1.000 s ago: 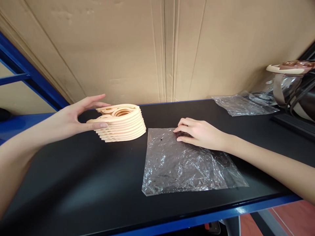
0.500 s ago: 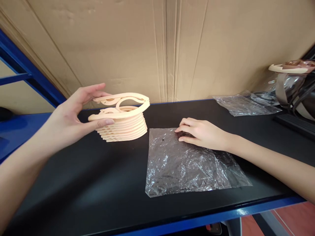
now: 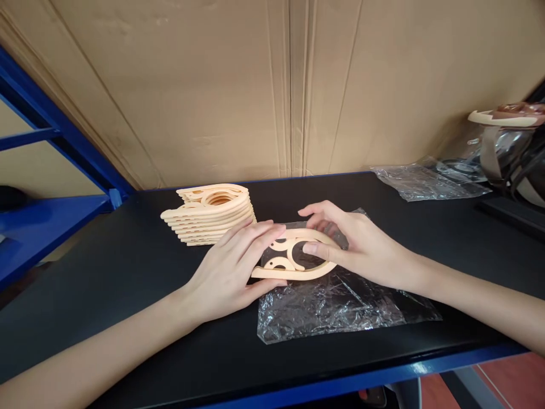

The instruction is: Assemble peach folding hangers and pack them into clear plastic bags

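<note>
A folded cream plastic hanger [image 3: 293,274] lies over the clear plastic bag [image 3: 306,318]. My left hand [image 3: 242,261] grips its left end, thumb along the near edge and fingers reaching over the far side. At the rounded right end, my right hand [image 3: 353,238] has its thumb across the hanger and its curled fingers apart from the thumb, beyond the far edge. Part of the bag shows between thumb and fingers; whether they touch it I cannot tell. Left of the bag stands a stack of matching folded hangers [image 3: 213,218], partly behind my left hand.
The black tabletop [image 3: 128,284] has a blue front edge. Cardboard [image 3: 204,85] lines the back. Another clear bag [image 3: 413,182] lies at the right rear, beside brown and black items in plastic [image 3: 506,136]. A blue metal frame [image 3: 63,136] rises on the left.
My left hand has taken the top hanger off the stack and moved it right, onto the bag. My right hand has lifted from the bag, its thumb now over the hanger.
</note>
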Demonstrator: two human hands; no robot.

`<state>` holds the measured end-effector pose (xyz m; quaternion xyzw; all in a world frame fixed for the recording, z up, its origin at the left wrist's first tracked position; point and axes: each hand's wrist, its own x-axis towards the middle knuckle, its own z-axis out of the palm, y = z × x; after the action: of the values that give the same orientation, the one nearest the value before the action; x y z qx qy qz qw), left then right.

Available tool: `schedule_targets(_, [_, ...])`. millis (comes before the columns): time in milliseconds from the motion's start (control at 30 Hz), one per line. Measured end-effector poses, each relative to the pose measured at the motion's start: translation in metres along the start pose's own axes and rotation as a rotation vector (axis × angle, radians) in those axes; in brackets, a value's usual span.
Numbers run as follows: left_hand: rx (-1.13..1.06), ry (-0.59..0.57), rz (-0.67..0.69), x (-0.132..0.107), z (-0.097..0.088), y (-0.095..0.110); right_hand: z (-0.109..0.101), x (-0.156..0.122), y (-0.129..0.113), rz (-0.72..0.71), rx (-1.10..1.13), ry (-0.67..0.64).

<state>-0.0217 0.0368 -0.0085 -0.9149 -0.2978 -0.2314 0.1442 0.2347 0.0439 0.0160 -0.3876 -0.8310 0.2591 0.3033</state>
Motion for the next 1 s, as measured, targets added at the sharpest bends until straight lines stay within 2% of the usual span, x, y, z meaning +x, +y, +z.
schedule_targets(67, [-0.02,0.009,-0.035,0.0,0.0,-0.001,0.005,0.001,0.003,0.123,0.213,-0.063])
schedule_targets(133, [-0.034,0.011,-0.058,0.0,-0.002,-0.002,0.006,0.004,0.008,0.181,0.367,-0.12])
schedule_targets(233, [-0.064,-0.009,-0.079,0.0,-0.003,-0.001,0.005,0.009,0.013,0.246,0.502,-0.195])
schedule_targets(367, [-0.096,-0.033,-0.102,0.001,-0.003,-0.001,0.005,0.011,0.014,0.321,0.644,-0.227])
schedule_targets(667, [-0.134,-0.05,-0.122,0.002,-0.003,0.0,0.007,0.008,0.018,0.383,0.785,-0.26])
schedule_targets(1000, [-0.152,-0.051,-0.117,0.002,-0.003,0.0,0.006,0.01,0.016,0.415,0.818,-0.293])
